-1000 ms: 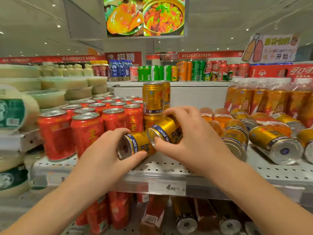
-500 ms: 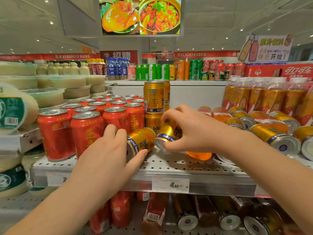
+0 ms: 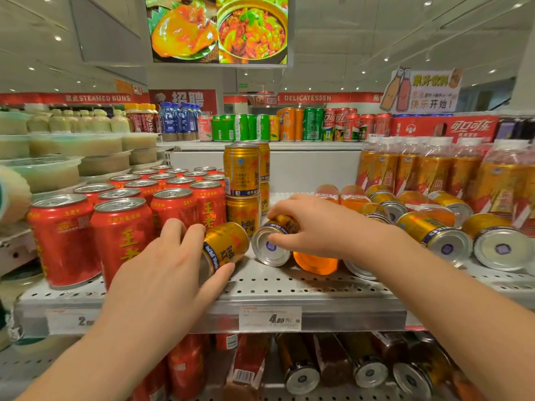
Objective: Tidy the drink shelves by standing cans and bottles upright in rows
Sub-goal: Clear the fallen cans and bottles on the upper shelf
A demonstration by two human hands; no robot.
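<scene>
Head view, drink shelf (image 3: 289, 287). My left hand (image 3: 162, 264) is wrapped around a gold can (image 3: 224, 247) lying on its side beside the upright red cans (image 3: 121, 235). My right hand (image 3: 312, 224) pinches a second gold can (image 3: 273, 241) from above, base facing me, just beside the first. I judge the step best done by tipping each can base-down onto the perforated shelf, then sliding it flush before the stacked gold cans (image 3: 242, 183). More toppled cans (image 3: 440, 235) and an orange bottle (image 3: 315, 261) lie to the right.
</scene>
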